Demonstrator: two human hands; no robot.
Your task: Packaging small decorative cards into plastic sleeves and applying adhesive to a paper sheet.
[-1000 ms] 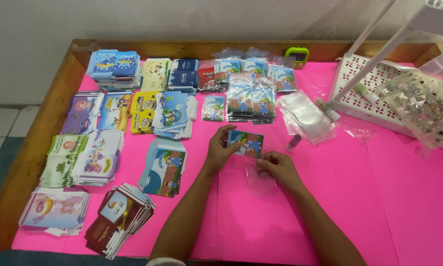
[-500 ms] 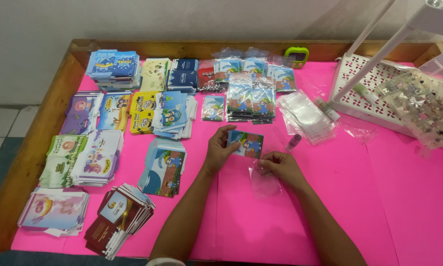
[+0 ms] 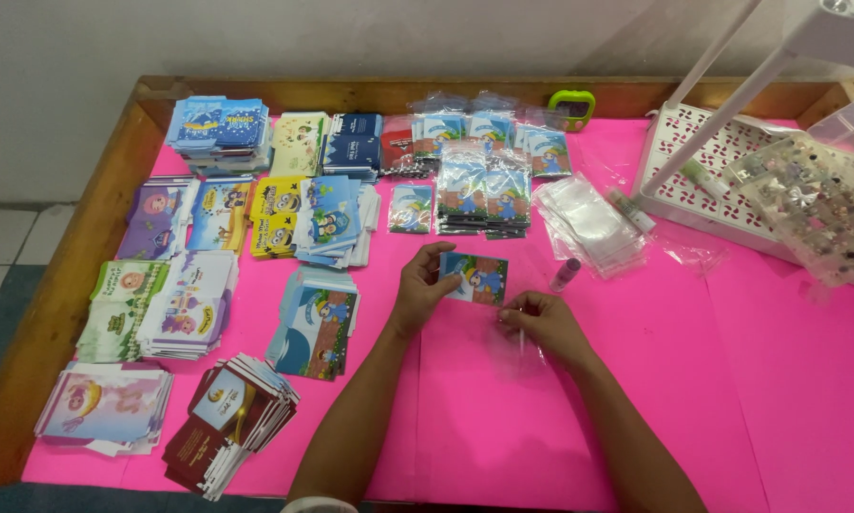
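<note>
- Nearest the camera, two bare forearms reach up from the bottom edge over the pink table cover [image 3: 465,427], which lies inside a wooden table rim [image 3: 56,313].
- The right hand [image 3: 541,325] rests low on the cover, its fingers pinched shut on a clear plastic sleeve [image 3: 520,347] that lies flat beneath and just in front of it; the sleeve is hard to make out against the pink.
- The left hand [image 3: 422,285] is closed on the left edge of a small picture card [image 3: 474,277], blue and green with a cartoon figure, thumb on its face. The card sits just right of that hand and just above the right hand's knuckles, close to the sleeve's mouth; whether it touches the sleeve cannot be told.
- At the near left lie a fanned heap of dark red and white cards [image 3: 227,423] and a pale pink stack [image 3: 104,404].
- Left of the left forearm sits a stack of blue cartoon cards [image 3: 313,323], with green and lilac stacks [image 3: 161,304] beyond it toward the rim.
- Just right of the held card, a small pink tube [image 3: 566,275] lies on the cover, beside a loose pile of empty clear sleeves [image 3: 588,223].
- Further back stand rows of bagged cards [image 3: 484,185], and yellow and blue stacks [image 3: 303,218].
- At the far edge are a dark blue stack [image 3: 220,128] and a green-framed object [image 3: 571,104].
- At the far right, a white perforated basket [image 3: 702,161] holds a clear box of small trinkets [image 3: 816,204].
</note>
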